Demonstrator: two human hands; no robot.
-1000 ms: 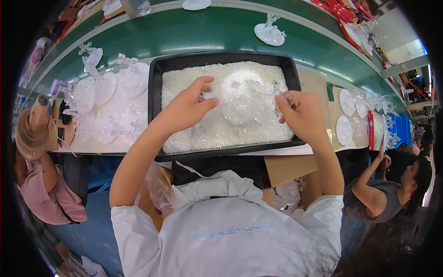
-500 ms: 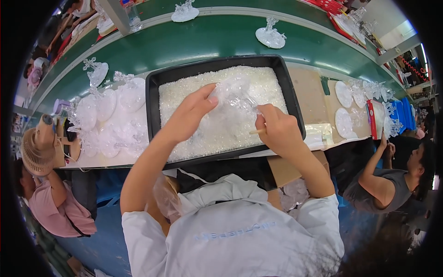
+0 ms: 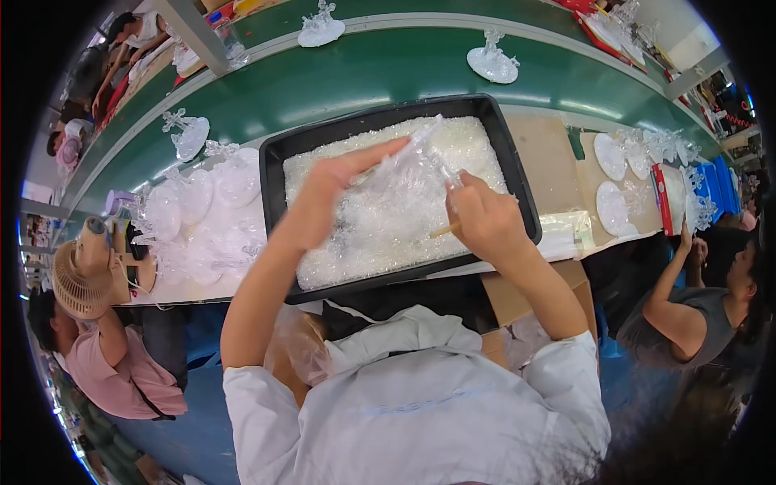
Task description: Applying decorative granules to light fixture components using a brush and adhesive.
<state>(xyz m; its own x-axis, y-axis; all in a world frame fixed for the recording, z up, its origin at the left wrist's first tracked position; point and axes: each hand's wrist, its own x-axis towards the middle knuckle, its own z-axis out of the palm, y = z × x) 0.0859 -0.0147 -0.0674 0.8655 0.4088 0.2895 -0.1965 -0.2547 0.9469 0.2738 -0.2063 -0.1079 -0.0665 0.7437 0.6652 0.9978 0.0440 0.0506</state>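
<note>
Over the black tray [image 3: 398, 107] of white glittering granules [image 3: 356, 267], my right hand [image 3: 489, 217] grips a clear plastic figurine [image 3: 439, 168] by its figure part. Its round glittery base [image 3: 408, 158] is tipped almost edge-on, toward the left. A thin wooden stick [image 3: 444, 231] also pokes out of the right fist; its other end is hidden. My left hand [image 3: 327, 194], smeared by motion, lies with outstretched fingers along the near left side of the base. Whether its fingers touch the base is hard to see.
Several white-based figurines [image 3: 194, 194] crowd the table left of the tray. Others [image 3: 610, 156] lie on cardboard at right. Two more, one a figurine [image 3: 491, 63], stand on the green surface behind. A beige fan [image 3: 85, 271] is at left. Co-workers [image 3: 687, 311] sit on both sides.
The base has gone from facing up to nearly edge-on. My left hand has slid down from its rim and flattened beside it; the right hand keeps its grip. The whole view has shifted slightly.
</note>
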